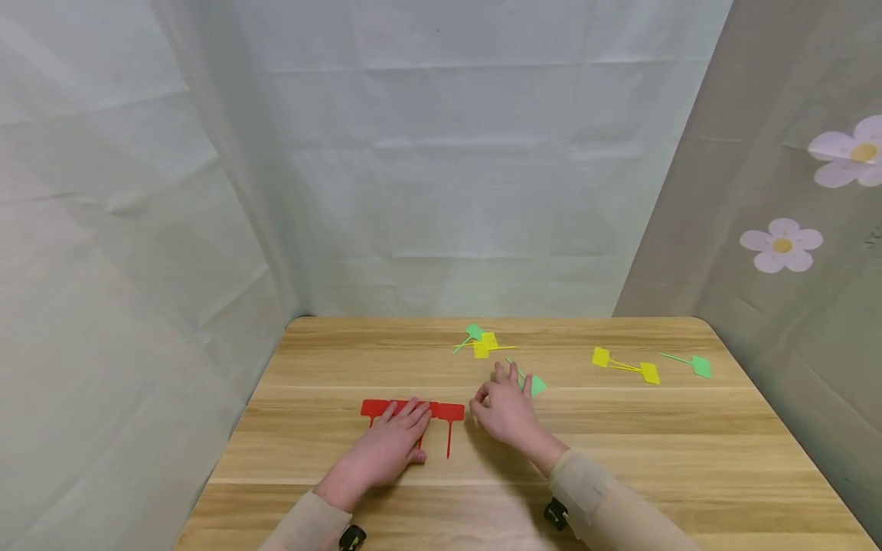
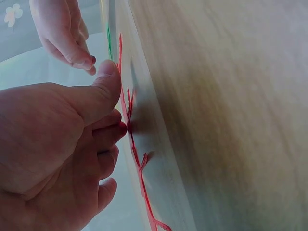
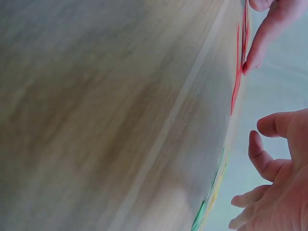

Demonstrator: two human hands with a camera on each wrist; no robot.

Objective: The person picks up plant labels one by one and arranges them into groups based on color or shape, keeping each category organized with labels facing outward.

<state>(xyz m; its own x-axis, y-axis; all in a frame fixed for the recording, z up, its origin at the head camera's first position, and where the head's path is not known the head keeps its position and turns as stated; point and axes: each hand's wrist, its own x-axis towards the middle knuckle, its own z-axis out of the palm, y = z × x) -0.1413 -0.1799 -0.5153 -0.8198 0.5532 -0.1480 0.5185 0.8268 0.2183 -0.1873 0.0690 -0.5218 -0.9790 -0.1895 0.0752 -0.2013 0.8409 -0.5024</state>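
Left: left hand [image 1: 389, 451], straight fingers laid on red tags [image 1: 451, 412] in a row on the desk [image 1: 303, 428], heads toward the far edge, stems toward the near; exact count hidden beneath the fingers. Centre back: first green tag [image 1: 475, 331] beside overlapping yellow tags [image 1: 489, 340]. Right of the row: right hand [image 1: 508, 413], thumb and forefinger bent but just apart, nothing held. Just beyond: second green tag [image 1: 538, 385], partly covered by the fingers, contact impossible to tell. Farther right: pair of yellow tags [image 1: 649, 373], then third green tag [image 1: 701, 366]. Judged by look: light, thin, bendable, probably smooth plastic; slender stems likely weakest; best gripped by opposite edges of the flat head.
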